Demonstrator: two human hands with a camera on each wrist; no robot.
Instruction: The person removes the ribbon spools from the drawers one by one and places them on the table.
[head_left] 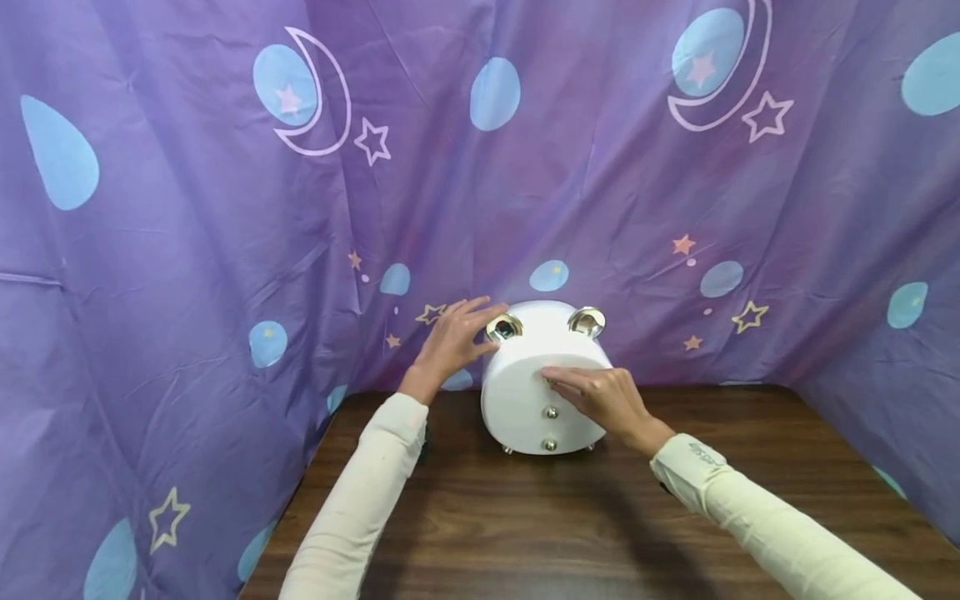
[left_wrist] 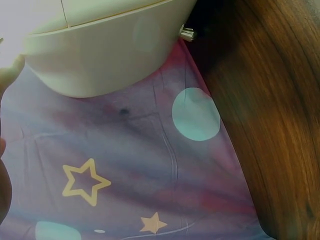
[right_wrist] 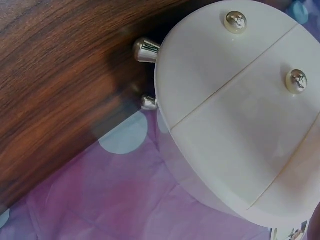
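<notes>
On the wood-grained table (head_left: 517,533) stands a rounded white box (head_left: 513,408).

A dark wood-grain table (head_left: 525,533) is backed and flanked by purple fabric (head_left: 585,208), which is printed with blue spots (head_left: 495,93), outlined crescent moons (head_left: 336,100) and small stars (head_left: 683,244).

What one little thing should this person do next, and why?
Perhaps draw the top drawer of the white cabinet gently outward with the right hand: that hand is at the drawer's front, the drawer looks closed, and the left hand is beside a gold ear, well placed to steady the cabinet.
</notes>
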